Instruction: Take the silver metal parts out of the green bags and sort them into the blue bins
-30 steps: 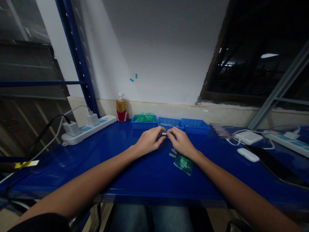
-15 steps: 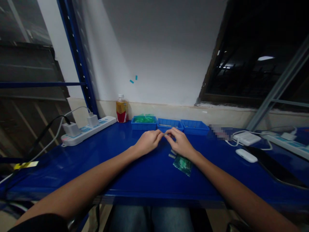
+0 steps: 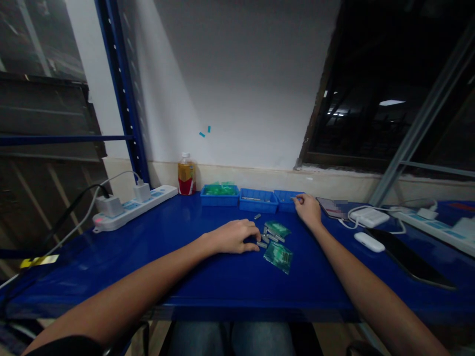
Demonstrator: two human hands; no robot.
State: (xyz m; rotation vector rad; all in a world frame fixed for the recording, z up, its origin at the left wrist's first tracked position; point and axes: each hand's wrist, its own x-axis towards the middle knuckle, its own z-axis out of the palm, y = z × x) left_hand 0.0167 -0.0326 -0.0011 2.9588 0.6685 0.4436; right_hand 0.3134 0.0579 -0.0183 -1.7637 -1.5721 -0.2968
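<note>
My left hand (image 3: 235,236) rests on the blue table (image 3: 208,277), fingers curled, tips touching small grey metal parts (image 3: 267,238) that lie in a loose group. Two green bags lie beside them, one bag (image 3: 279,256) nearer me and one bag (image 3: 277,228) behind. One more grey part (image 3: 257,216) lies alone farther back. My right hand (image 3: 308,208) has reached to the rightmost blue tray (image 3: 285,200), fingers pinched at its rim; what they hold is too small to see.
Three blue trays stand by the wall: the left tray (image 3: 218,194) holds green pieces, the middle tray (image 3: 258,200) holds grey parts. A bottle (image 3: 186,174) stands left of them, a power strip (image 3: 129,207) further left. Phones, chargers and cables (image 3: 371,220) lie at the right.
Both hands were pinching a small part together at the centre. My right hand has since gone back right to the far tray, and my left has dropped onto the loose grey parts.
</note>
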